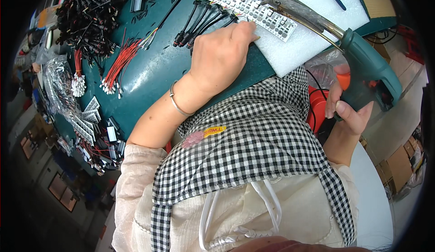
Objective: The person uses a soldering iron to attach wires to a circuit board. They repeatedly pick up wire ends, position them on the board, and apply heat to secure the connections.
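Note:
My left hand [219, 57] is closed in a pinch at the near edge of a white circuit board panel [247, 8]. Its fingertips hide what they hold, if anything. Several short black cables [199, 24] with coloured wire ends run from that edge, just left of the hand. The panel lies on a white foam sheet [290, 52]. My right hand [351, 113] grips a dark green soldering gun [369, 63] with an orange trigger. The gun's thin metal rod points up and left over the panel.
A dark bar [290, 7] crosses over the panel. On the green table mat [149, 73] lie a heap of black connector cables [88, 16], red wires [122, 63] with white plugs and small circuit boards [88, 120]. Cardboard boxes [398, 168] stand on the floor at right.

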Action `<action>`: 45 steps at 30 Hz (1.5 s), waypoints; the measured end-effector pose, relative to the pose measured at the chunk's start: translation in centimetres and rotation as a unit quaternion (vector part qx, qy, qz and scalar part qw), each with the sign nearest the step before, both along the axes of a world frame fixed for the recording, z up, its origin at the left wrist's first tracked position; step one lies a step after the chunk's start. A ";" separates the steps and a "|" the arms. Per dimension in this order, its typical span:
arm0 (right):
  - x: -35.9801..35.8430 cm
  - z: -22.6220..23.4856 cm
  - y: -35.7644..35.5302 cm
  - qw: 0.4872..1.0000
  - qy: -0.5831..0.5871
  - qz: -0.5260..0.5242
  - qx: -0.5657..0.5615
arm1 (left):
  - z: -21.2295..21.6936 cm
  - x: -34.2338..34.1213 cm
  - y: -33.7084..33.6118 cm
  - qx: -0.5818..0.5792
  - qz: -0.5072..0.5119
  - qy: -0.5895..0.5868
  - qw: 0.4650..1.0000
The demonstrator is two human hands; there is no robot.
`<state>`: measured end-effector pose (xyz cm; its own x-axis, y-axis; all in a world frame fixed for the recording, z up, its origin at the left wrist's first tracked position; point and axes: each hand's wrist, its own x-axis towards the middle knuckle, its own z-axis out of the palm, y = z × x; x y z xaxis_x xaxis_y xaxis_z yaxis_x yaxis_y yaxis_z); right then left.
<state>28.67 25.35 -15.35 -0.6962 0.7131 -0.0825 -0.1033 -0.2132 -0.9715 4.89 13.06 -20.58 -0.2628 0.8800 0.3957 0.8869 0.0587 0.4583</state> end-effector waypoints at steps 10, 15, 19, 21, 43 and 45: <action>1.3 -0.6 -0.3 0.999 -0.020 -0.004 0.037 | 0.5 0.6 0.9 -0.014 0.054 -0.088 0.995; 2.1 -1.0 0.1 0.999 -0.015 0.021 0.046 | 1.5 0.8 1.2 -0.064 0.086 -0.112 0.988; 2.7 -1.4 0.2 0.998 -0.011 0.043 0.047 | 1.5 0.8 1.3 -0.056 0.101 -0.139 0.983; 2.9 -1.8 0.5 0.996 0.001 0.062 0.058 | 1.5 0.9 1.3 -0.053 0.106 -0.148 0.982; 2.8 -2.4 0.2 0.993 -0.077 0.093 0.010 | 1.4 1.4 1.6 -0.044 0.095 -0.086 0.991; 2.5 -2.0 0.3 0.991 -0.088 0.100 0.026 | 1.4 1.4 1.6 -0.046 0.094 -0.085 0.991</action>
